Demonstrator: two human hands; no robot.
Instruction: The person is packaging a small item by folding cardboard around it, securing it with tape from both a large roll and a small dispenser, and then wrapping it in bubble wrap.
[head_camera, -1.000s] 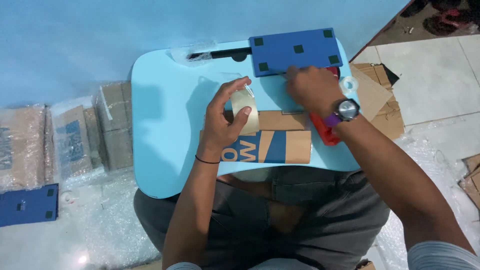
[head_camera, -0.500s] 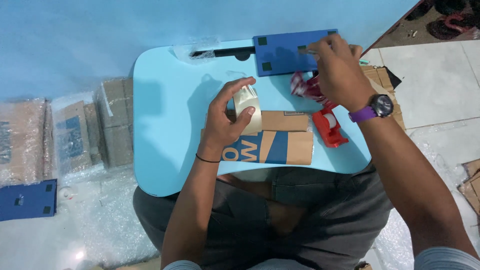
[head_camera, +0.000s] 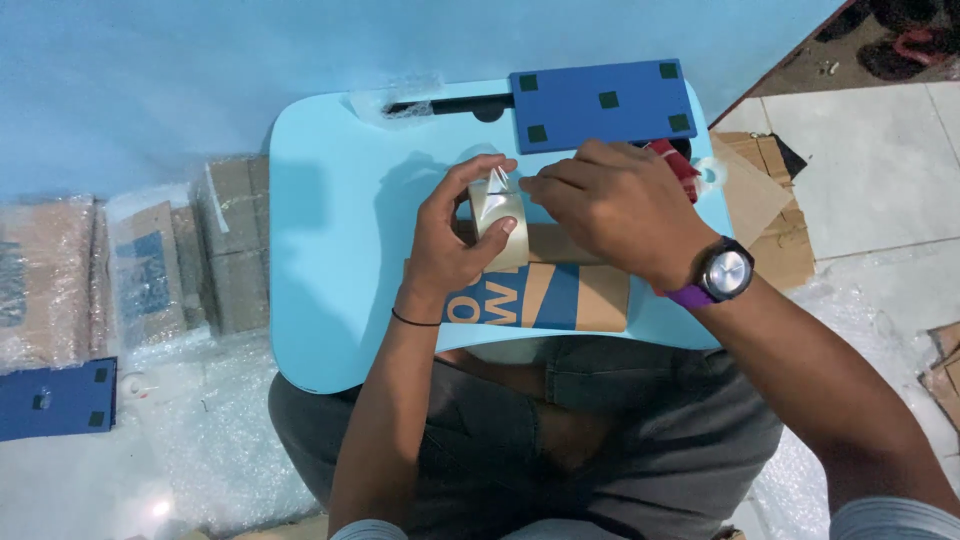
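On the light blue lap table (head_camera: 340, 250) lies a brown cardboard box with blue print (head_camera: 560, 295). My left hand (head_camera: 455, 245) grips a roll of clear packing tape (head_camera: 497, 212) standing on edge over the box's left end. My right hand (head_camera: 610, 205), with a watch on a purple strap at the wrist, pinches the loose end of the tape at the top of the roll. Behind my right hand, partly hidden, lies a red object (head_camera: 675, 165).
A dark blue flat board with green pads (head_camera: 600, 105) lies at the table's far edge, beside a black slot. Bubble-wrapped cardboard packages (head_camera: 150, 265) and another blue board (head_camera: 55, 400) rest on the floor at left. Cardboard pieces (head_camera: 770, 215) lie at right.
My right hand came back from the blue board at the table's far right and now pinches the tape end on the roll. My left hand kept the roll in place.
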